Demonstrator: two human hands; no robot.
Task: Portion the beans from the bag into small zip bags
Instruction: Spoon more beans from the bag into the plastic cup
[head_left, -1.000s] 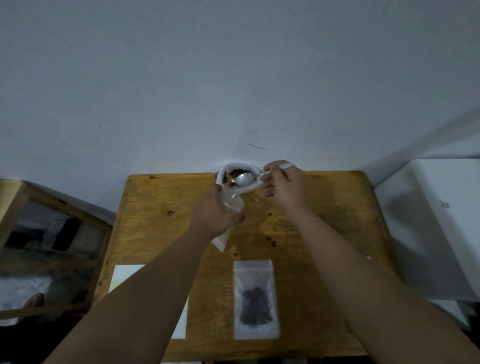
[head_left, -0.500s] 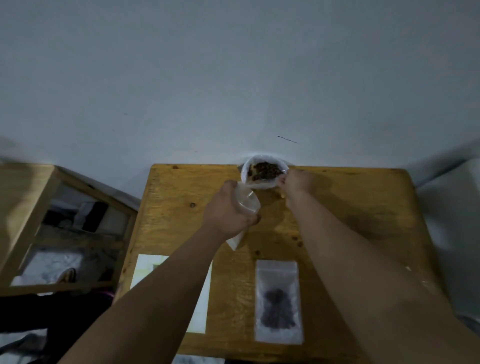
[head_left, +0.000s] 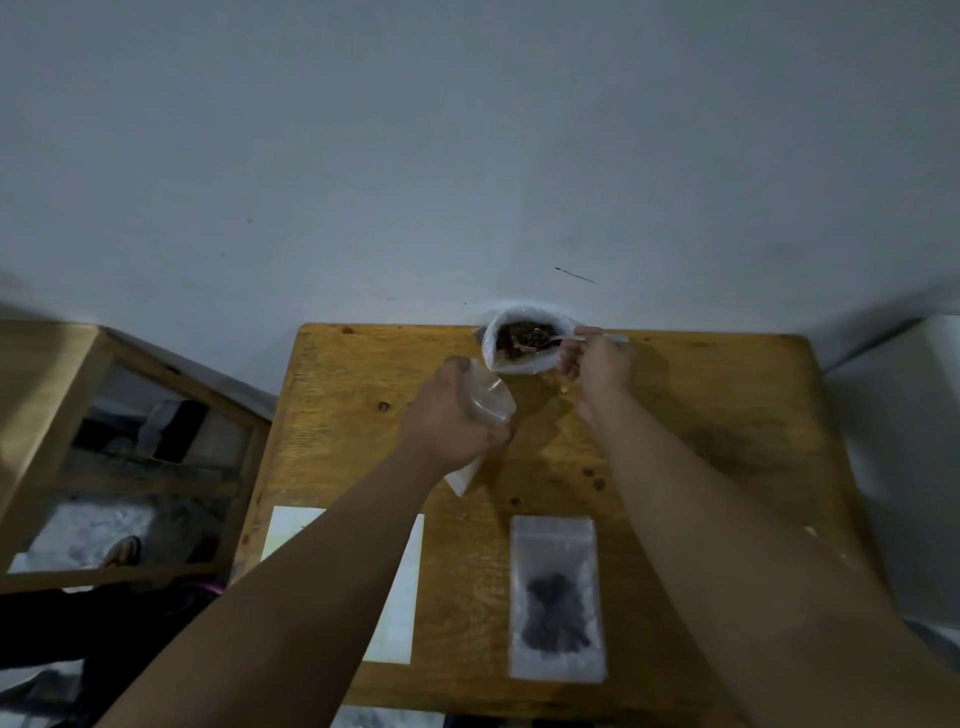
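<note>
1. The big bag (head_left: 521, 365) of beans (head_left: 510, 339) stands open at the far edge of the wooden desk (head_left: 701, 415), just above the middle of the frame and against the grey wall (head_left: 467, 156). Its white rim is rolled wide, and the dark beans show inside.
2. The right hand (head_left: 602, 364) is just right of that bag. Its fingers pinch the handle of a metal spoon (head_left: 551, 341).
3. The spoon's bowl reaches left over the bag's mouth and lies on or just above the beans. It seems to hold a few, though the dim light makes that hard to confirm.
4. The left hand (head_left: 449, 418) is below and left of the big bag, near the middle of the frame. It is curled round a small clear zip bag (head_left: 491, 397).
5. That small bag looks empty. Its open top points up toward the big bag, close to it but not touching, and its lower corner sticks out beneath the hand.
6. A second zip bag (head_left: 556, 597) lies flat on the desk in the lower middle of the frame, between the two forearms. It has a dark clump of beans in its lower half.
7. A white sheet of paper (head_left: 402, 571) lies left of the filled bag, partly hidden under the left forearm.
8. A wooden frame (head_left: 47, 395) stands beside the desk at the left of the frame.
</note>
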